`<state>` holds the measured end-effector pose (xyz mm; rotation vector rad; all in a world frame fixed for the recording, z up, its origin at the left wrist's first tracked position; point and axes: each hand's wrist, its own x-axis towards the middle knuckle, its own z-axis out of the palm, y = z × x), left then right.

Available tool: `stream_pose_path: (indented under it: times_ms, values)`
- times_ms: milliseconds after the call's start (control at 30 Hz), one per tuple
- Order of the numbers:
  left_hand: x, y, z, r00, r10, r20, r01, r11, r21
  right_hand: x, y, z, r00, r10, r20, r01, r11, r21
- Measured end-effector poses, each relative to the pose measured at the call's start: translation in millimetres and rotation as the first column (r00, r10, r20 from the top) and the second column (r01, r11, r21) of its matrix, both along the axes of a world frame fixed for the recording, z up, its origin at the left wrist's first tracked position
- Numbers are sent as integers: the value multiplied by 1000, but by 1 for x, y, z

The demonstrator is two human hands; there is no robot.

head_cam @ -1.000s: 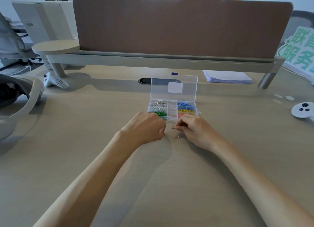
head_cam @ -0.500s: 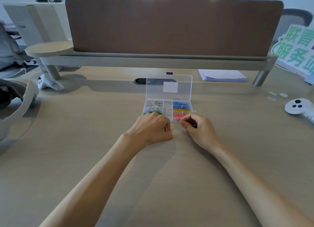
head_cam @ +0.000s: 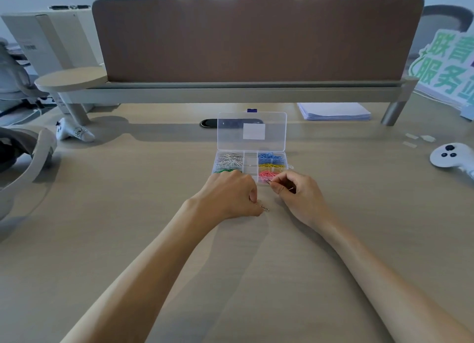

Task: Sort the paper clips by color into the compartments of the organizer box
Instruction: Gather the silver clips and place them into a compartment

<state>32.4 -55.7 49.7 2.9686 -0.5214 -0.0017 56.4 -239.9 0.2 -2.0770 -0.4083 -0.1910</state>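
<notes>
Paper clips already sorted fill the organizer box [head_cam: 286, 160], which sits just beyond both grips with its clear lid [head_cam: 251, 132] standing open. The left grip [head_cam: 230, 195] is curled knuckles-up, thumb and forefinger pinching a loose clip [head_cam: 264, 208] of silvery metal low against the surface [head_cam: 128, 214]. Just to its right, the right grip [head_cam: 298, 197] is also curled and pinches a second clip [head_cam: 268, 181], held at the box's near edge, touching or just over the pink clips [head_cam: 266, 174]. Beyond that grip lie the yellow clips [head_cam: 270, 166] and then the blue clips [head_cam: 270, 157]. Beyond the left grip, the green clips [head_cam: 225, 171] peek past the knuckles, with the silver clips [head_cam: 229, 160] behind them.

The surface is pale wood grain. Well to the right of the grips rests a white controller [head_cam: 448, 157]; well to the left, another controller [head_cam: 74, 133] and a headset [head_cam: 30, 160]. Far beyond the box stand a brown divider panel [head_cam: 256, 37], a stack of white paper [head_cam: 333, 111] and a sign with green lettering [head_cam: 446, 68].
</notes>
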Motion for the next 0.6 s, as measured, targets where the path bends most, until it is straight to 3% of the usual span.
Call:
stream_pose_path:
  times_ms: [200, 433, 600]
  values:
    - [-2, -16, 9, 998, -63, -27, 65, 996, 59, 0, 0, 0, 1000, -7, 8, 6, 999, 33]
    - [-5, -39, 17, 962, -248, 113, 169, 867, 468, -1, -2, 0, 999, -35, -1, 35, 995, 96]
    - [1, -38, 21, 976, -216, 28, 172, 845, 507, -2, -2, 2, 999, -39, -28, 42, 992, 121]
